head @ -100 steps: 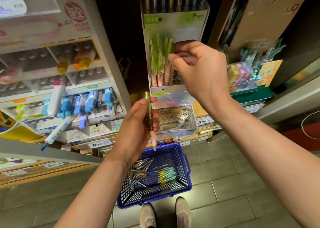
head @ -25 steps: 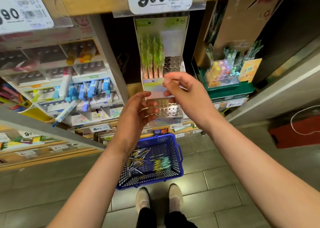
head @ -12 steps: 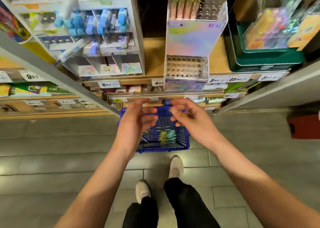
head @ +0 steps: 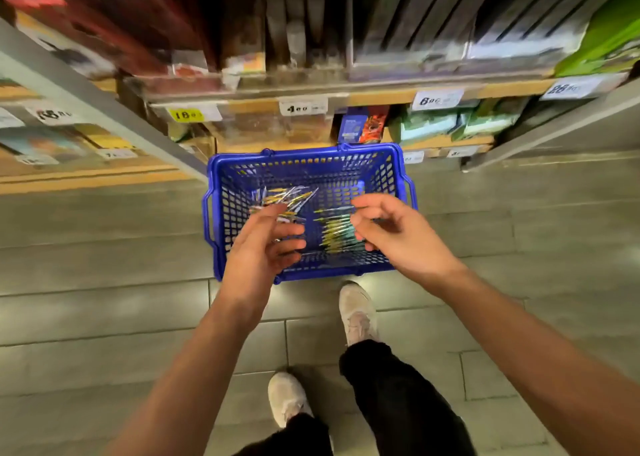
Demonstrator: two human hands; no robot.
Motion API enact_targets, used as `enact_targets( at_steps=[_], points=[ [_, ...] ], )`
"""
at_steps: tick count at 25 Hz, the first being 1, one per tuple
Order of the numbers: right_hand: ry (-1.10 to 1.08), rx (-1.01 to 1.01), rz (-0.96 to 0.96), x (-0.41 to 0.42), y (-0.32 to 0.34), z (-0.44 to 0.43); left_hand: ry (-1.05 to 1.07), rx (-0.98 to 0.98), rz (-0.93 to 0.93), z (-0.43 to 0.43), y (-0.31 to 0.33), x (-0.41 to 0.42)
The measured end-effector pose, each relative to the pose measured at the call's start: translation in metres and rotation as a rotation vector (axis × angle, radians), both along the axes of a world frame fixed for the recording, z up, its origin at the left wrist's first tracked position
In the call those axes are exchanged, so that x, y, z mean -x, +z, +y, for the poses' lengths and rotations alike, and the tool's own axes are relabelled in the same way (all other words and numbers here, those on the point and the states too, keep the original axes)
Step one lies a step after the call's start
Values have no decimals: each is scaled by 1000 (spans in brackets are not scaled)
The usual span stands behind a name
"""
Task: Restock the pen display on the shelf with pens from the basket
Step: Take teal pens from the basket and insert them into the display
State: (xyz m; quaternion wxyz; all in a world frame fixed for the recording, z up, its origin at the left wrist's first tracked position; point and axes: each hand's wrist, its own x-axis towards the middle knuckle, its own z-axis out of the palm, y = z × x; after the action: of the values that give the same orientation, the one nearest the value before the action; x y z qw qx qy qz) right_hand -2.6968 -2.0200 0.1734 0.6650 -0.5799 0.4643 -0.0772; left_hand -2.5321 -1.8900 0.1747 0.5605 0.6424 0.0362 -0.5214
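Note:
A blue plastic basket (head: 221, 213) stands on the floor below the shelves. Inside it lie two loose heaps of pens: a mixed heap (head: 284, 196) at the left and a green and yellow heap (head: 337, 230) at the right. My left hand (head: 265, 247) hovers over the left heap with relaxed, slightly curled fingers and holds nothing. My right hand (head: 391, 230) hangs over the right heap, fingers loosely bent, also holding nothing. The pen display is out of view above the frame.
Low shelves (head: 311, 99) with price tags and boxed goods run behind the basket, blurred by motion. A grey slanted upright (head: 104, 109) crosses at the left. My two feet in pale shoes (head: 356, 313) stand on the tiled floor just before the basket.
The view has tilted down from the pen display to the basket. Both hands have dropped from shelf height to just above the pens in the basket, holding nothing.

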Motion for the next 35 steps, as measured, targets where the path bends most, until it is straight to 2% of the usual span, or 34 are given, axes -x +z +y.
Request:
enact_targets(
  at_steps=[5, 9, 13, 15, 17, 21, 23, 25, 27, 31, 34, 35],
  points=[
    [246, 108, 145, -7, -151, -7, 15, -54, 8, -1, -141, -14],
    [645, 312, 372, -31, -258, -42, -44, -61, -2, -9, -222, -27],
    [1075, 544, 691, -54, -360, -82, -58, -118, 67, -27, -279, -31],
    [1160, 624, 811, -61, -398, -92, -56, -141, 88, -29, -296, -25],
    [1132, 682, 867, -65, -428, -93, -85, -156, 66, -33, -311, -21],
    [1140, 825, 874, -70, -461, -89, -195, -168, 23, -47, -329, -25],
    [1156, 906, 893, -75, -466, -90, -183, -165, 19, -51, -334, -31],
    [1151, 900, 898, -78, -460, -90, -159, -177, 29, -51, -339, -36],
    [1067, 830, 839, -79, -445, -86, -163, -204, 19, -49, -346, -39],
    [837, 551, 482, -77, -400, -54, -225, -272, -63, -49, -360, -33],
    [740, 398, 292, -81, -380, -24, -223, -234, -107, -55, -364, -26],
    [704, 288, 229, -81, -378, -18, -199, -205, -116, -57, -365, -24]
  ],
)
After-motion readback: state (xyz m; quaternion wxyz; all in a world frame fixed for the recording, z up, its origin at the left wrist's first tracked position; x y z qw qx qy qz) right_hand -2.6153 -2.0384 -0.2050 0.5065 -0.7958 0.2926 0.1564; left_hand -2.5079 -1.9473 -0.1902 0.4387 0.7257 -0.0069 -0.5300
